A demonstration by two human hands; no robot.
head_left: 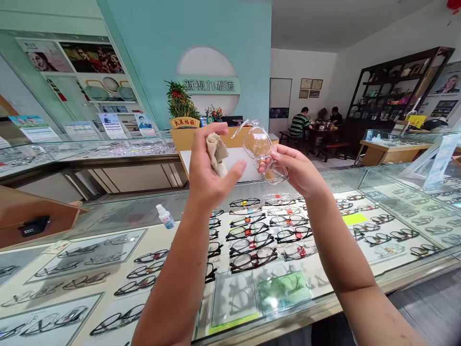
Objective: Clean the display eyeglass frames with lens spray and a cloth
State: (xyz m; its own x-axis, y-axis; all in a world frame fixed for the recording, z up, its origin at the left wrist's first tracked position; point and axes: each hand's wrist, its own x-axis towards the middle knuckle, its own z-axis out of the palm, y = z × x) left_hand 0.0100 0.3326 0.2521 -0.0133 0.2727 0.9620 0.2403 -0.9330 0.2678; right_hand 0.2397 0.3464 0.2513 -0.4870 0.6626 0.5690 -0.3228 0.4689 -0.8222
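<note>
Holding a pair of clear-framed glasses point(258, 154) just right of the frame's centre, the right hand point(296, 169) has thumb and forefinger pinched on the frame near the bridge, and look at the tilt: one lens sits above the other, one temple arm pointing to the upper left! That right forearm point(347, 259) slants in from the lower right corner, bent at the elbow, the wrist fairly straight, the palm turned inward

Over to the left hand point(211, 175), just left of centre and at about the same height: fingers half curled around a crumpled beige cloth point(217, 151), forefinger stretched over the top of it towards the right, thumb angled out to the right and apart from the glasses. Its forearm point(176, 278) climbs steeply from the bottom edge, so the two arms lean in towards each other, the hands near but not touching

Below them, what a spread: a glass counter point(126, 211) with rows of spectacles point(254, 245) across the middle and lower part of the frame, and a small white bottle point(165, 217) on top, left of the left forearm. Up in the background, a round wall sign point(209, 85) at top centre, and two people point(301, 122) seated at a table in the upper right
</note>
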